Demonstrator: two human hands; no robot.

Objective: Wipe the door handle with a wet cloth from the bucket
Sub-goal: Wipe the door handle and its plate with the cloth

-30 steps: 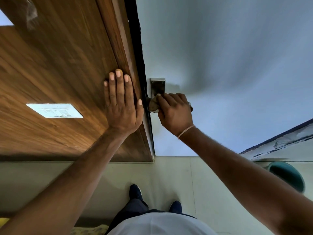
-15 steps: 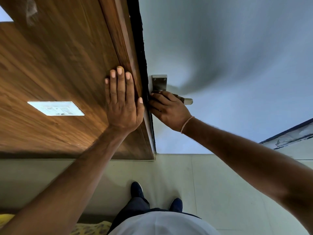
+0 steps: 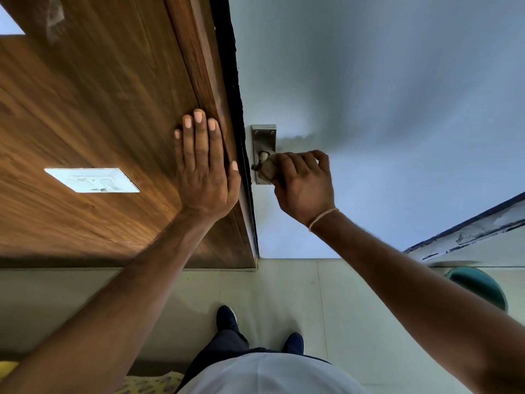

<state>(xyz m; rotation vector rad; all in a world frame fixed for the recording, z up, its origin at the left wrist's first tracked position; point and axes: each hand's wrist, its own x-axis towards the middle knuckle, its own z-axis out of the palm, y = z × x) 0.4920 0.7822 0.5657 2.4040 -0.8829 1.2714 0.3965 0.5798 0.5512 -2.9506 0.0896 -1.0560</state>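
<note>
Brushed-metal lever door handle mounted on grey door, just beside door edge; lever mostly hidden, long axis likely running rightward off upright backplate. Crumpled greyish wet cloth clenched around it by right hand, prob mid-wipe. Left hand spread flat on brown wood-grain panel, bracing. Teal bucket parked well apart, right.

The right hand is closed around a cloth at the handle plate on the pale door. The left hand lies flat, fingers spread, on the wooden panel beside a white switch. A green bucket stands on the floor at right.
</note>
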